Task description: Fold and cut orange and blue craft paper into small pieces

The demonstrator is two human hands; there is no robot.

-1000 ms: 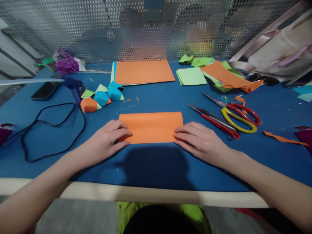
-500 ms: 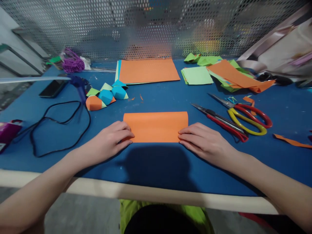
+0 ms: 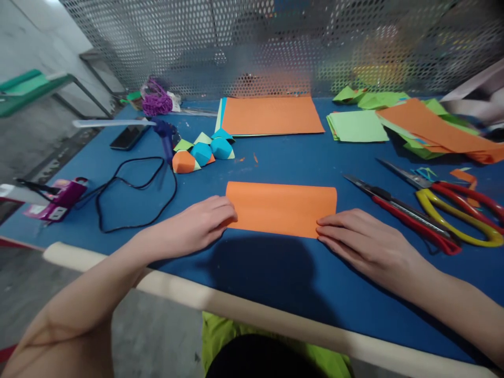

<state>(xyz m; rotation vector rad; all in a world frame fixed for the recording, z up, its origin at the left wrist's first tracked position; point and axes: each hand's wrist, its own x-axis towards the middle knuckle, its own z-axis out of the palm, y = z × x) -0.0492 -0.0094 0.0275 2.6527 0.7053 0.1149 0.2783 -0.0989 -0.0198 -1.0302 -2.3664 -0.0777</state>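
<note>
An orange sheet of paper [image 3: 280, 207], folded over with a rounded, uncreased far edge, lies on the blue tabletop in front of me. My left hand [image 3: 208, 220] grips its near left corner, fingers together and thumb close under them. At the near right corner my right hand [image 3: 362, 239] holds the paper the same way, its fingertips on the edge. Right of that hand lie a utility knife [image 3: 401, 210] with a red handle and scissors [image 3: 457, 202] with red and yellow handles. My fingers cover both near corners.
At the back lie a stack of orange sheets [image 3: 273, 115], light green squares [image 3: 358, 126] and crumpled strips [image 3: 437, 126]. To the left are folded paper pieces [image 3: 202, 152], a blue glue gun [image 3: 165, 137] with its cord, a phone [image 3: 128, 135] and purple string [image 3: 156, 100].
The view has swung left, so everything on the table sits further right in the picture. Both hands keep the same hold on the folded orange paper.
</note>
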